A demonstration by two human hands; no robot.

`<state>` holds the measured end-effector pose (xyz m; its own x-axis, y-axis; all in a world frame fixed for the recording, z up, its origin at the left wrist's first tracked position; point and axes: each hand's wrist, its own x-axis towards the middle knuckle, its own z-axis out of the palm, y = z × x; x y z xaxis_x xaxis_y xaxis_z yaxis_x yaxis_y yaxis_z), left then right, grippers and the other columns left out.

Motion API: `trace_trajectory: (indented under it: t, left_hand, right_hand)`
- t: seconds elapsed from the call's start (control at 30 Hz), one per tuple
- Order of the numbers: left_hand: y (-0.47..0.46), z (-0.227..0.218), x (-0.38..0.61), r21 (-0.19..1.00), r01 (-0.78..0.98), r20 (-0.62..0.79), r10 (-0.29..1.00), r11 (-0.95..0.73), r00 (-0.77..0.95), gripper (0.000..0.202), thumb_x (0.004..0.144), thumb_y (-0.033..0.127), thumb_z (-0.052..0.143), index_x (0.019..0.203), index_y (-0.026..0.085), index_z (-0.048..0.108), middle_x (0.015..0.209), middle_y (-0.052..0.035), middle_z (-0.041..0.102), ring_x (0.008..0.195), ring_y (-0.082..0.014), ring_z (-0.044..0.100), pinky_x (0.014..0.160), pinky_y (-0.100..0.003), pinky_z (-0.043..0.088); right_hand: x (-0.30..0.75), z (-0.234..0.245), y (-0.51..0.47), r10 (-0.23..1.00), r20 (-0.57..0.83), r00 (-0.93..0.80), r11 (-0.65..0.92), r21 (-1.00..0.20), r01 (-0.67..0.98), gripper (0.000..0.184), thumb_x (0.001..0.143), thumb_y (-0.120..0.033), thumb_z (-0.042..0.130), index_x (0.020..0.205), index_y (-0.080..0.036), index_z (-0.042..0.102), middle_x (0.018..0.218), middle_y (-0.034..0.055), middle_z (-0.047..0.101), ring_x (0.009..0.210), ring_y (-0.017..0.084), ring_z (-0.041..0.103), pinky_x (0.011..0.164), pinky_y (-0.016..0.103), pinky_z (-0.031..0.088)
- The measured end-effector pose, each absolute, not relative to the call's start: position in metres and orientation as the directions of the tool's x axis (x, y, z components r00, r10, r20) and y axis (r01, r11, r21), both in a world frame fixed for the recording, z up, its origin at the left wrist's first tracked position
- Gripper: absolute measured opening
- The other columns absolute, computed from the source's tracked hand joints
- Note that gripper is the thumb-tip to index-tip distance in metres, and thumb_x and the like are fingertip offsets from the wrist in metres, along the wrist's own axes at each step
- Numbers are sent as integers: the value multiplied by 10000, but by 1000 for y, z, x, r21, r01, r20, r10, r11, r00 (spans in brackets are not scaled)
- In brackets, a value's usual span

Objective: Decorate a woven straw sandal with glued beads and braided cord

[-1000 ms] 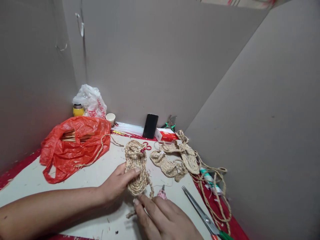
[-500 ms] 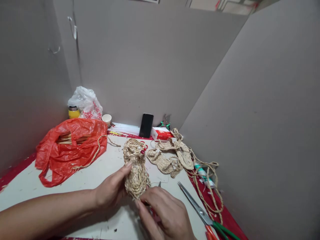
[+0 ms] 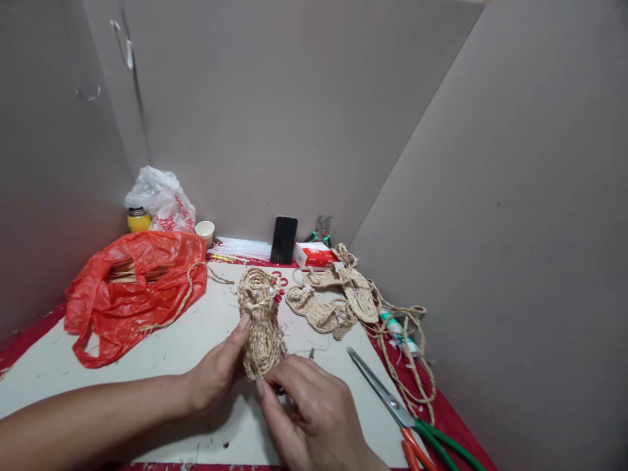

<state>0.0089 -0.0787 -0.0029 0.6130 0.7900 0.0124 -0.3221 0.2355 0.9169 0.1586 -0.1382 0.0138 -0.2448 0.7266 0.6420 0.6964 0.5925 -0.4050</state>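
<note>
A braided straw sandal [image 3: 265,343] stands tilted up over the white board, its sole of coiled cord facing me. Red and white beads [image 3: 277,293] sit at its strap. My left hand [image 3: 216,371] grips the sandal along its left side, thumb on top and fingers hidden behind. At the heel's lower edge, my right hand [image 3: 318,409] pinches the cord between thumb and forefinger. The dark tip of a tool [image 3: 311,354] shows just behind the right knuckles; the rest of it is hidden. A thin thread lies beyond that tip.
Large scissors [image 3: 392,402] with red and green handles lie at right. Behind are small straw sandals [image 3: 318,311], loose braided cord [image 3: 409,379], a red-white box [image 3: 316,255] and a phone [image 3: 284,240]. A red plastic bag [image 3: 142,320] holds straw at left; a paper cup [image 3: 205,232] stands behind.
The sandal and both hands sit slightly higher and further left in view. My right thumb and forefinger have shifted along the heel edge. The camera view has tilted a little.
</note>
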Motion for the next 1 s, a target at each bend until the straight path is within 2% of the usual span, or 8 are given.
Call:
trace_trajectory:
  t: [0.2, 0.4, 0.5, 0.57, 0.67, 0.87, 0.93, 1.0]
  left_hand:
    - [-82, 0, 13, 978, -197, 78, 764, 65, 640, 477, 796, 442, 645, 1161, 174, 497, 986, -46, 629, 941, -211, 558, 893, -360, 430]
    - [-81, 1, 15, 997, -81, 35, 829, 12, 558, 375, 901, 469, 469, 1110, 169, 555, 1085, -60, 622, 1057, -210, 514, 996, -346, 348]
    - [-79, 1, 13, 997, -75, 18, 847, 26, 531, 390, 890, 478, 485, 1109, 167, 577, 1075, -57, 635, 1054, -207, 511, 996, -339, 345]
    - [-77, 1, 13, 992, -102, -10, 852, 74, 523, 395, 874, 484, 514, 1094, 166, 593, 1025, -49, 654, 1003, -201, 533, 965, -336, 373]
    - [-71, 0, 12, 951, -196, -89, 818, 239, 568, 391, 860, 492, 534, 1039, 155, 617, 922, -45, 675, 867, -188, 585, 854, -339, 447]
    - [-60, 3, 9, 779, -327, -150, 665, 535, 732, 384, 884, 447, 509, 995, 98, 624, 840, -120, 676, 719, -222, 648, 659, -386, 522]
    - [-59, 5, 9, 753, -312, -153, 616, 579, 773, 418, 889, 452, 493, 1028, 80, 623, 887, -156, 677, 707, -232, 654, 624, -396, 531]
    - [-61, 8, 10, 750, -316, -147, 613, 581, 776, 419, 895, 444, 489, 1045, 77, 624, 917, -164, 683, 712, -223, 657, 634, -378, 527]
  right_hand:
    - [160, 6, -137, 714, 648, -266, 612, -392, 687, 177, 824, -112, 457, 727, -165, 596, 624, 40, 612, 577, 159, 564, 549, 254, 402]
    - [159, 0, -135, 726, 628, -282, 614, -406, 676, 219, 869, -122, 444, 742, -158, 619, 648, 55, 629, 598, 169, 578, 564, 267, 425]
    - [159, 3, -133, 699, 647, -305, 647, -389, 656, 203, 868, -115, 457, 766, -159, 627, 659, 57, 646, 607, 174, 593, 563, 277, 454]
    - [163, 8, -134, 651, 688, -320, 696, -373, 614, 150, 849, -105, 493, 881, -153, 632, 745, 74, 685, 670, 187, 626, 600, 296, 499]
    - [179, 19, -139, 599, 748, -287, 730, -361, 580, 270, 815, -69, 543, 1064, -165, 585, 907, 100, 703, 812, 202, 652, 689, 315, 542]
    - [216, 29, -158, 593, 803, -58, 583, -378, 719, 308, 812, -46, 565, 1051, -238, 593, 896, 74, 686, 812, 212, 654, 747, 352, 506]
    - [215, 30, -158, 557, 824, -106, 594, -306, 744, 296, 800, -67, 588, 1046, -231, 590, 866, 66, 695, 778, 212, 657, 734, 353, 503]
    - [205, 30, -153, 469, 851, -236, 651, -153, 743, 261, 787, -157, 630, 1041, -197, 588, 831, 64, 712, 750, 210, 660, 705, 339, 499]
